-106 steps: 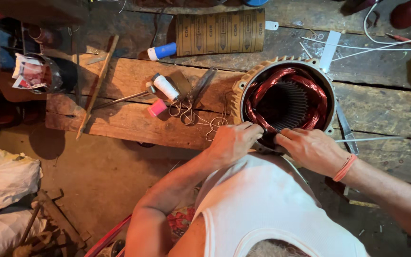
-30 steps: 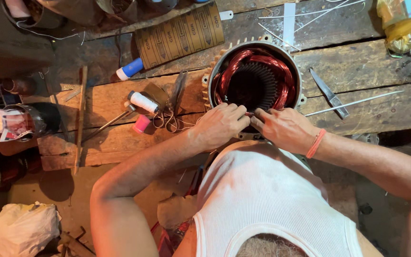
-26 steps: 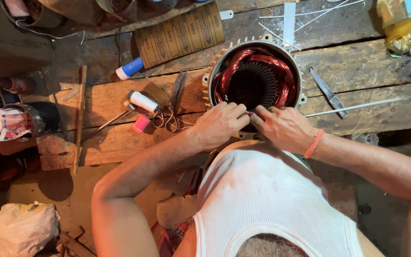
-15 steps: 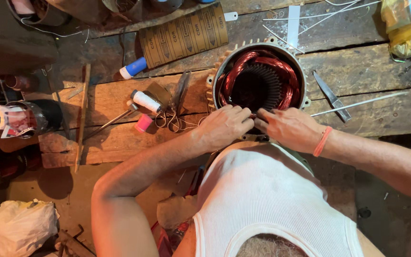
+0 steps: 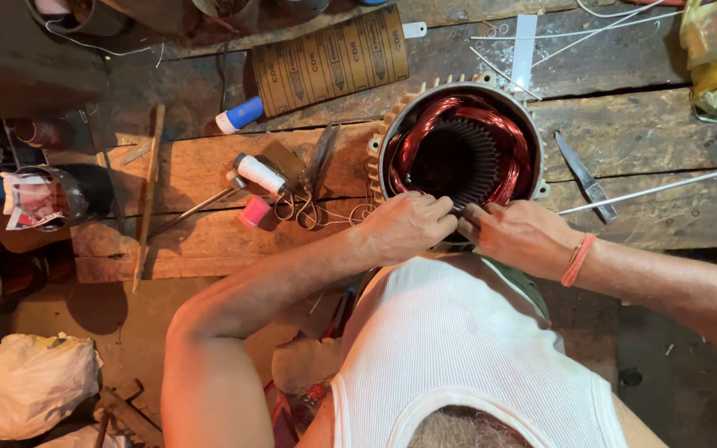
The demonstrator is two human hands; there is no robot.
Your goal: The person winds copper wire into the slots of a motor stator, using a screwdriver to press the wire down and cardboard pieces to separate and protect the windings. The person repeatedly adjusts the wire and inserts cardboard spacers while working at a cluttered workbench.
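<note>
Gripping one motor stator (image 5: 458, 158), left hand (image 5: 404, 228), right hand (image 5: 520, 238), two spools (image 5: 260, 174).

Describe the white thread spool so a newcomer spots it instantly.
On the plank bench, look left of the stator that both hands work on. The thread spool lies tilted between a pink spool and a blue-capped tube. It alone is white, with loose thread trailing rightward.

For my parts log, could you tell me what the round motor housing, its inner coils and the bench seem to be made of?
Motor housing: likely cast metal, dull grey, finned rim. Coils: apparently enamelled copper wire, glossy reddish strands. Bench: rough worn wooden planks with visible grain and gaps. Both hands, left hand and right hand, rest at the near rim.
</note>
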